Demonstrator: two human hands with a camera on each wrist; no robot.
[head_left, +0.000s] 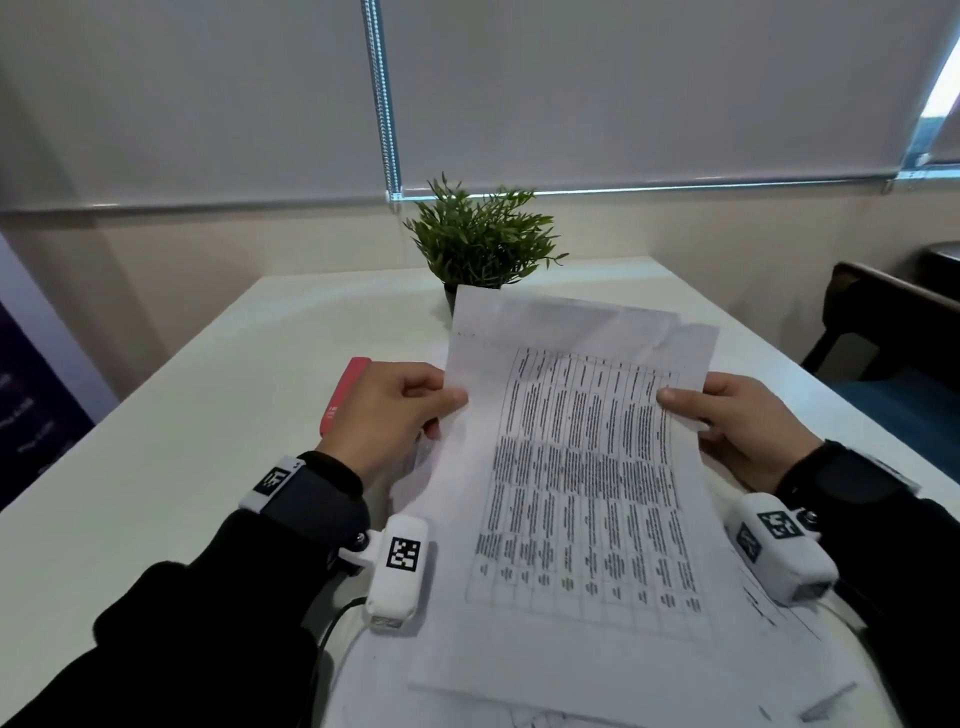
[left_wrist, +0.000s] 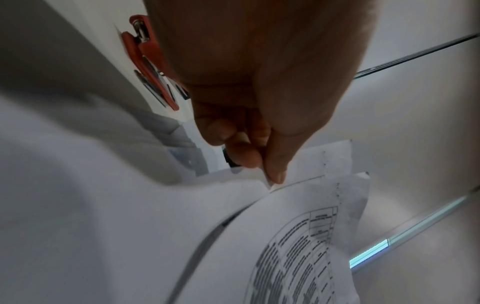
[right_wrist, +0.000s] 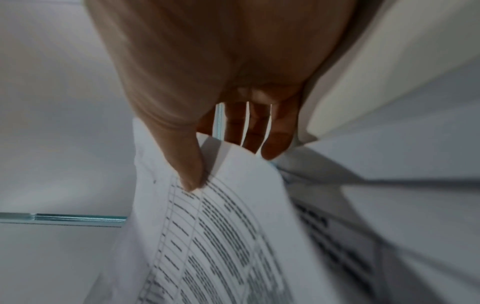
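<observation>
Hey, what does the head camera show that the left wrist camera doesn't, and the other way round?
Only the head view shows the potted plant at the far edge of the white table, and the right hand gripping the right edge of the printed sheets. Only the left wrist view shows the metal hinge of the red stapler and, from the palm side, the left hand with its thumb pinching the paper edge against curled fingers. Both show the left hand, the sheets with their printed grid, and the stapler lying beside that hand.
</observation>
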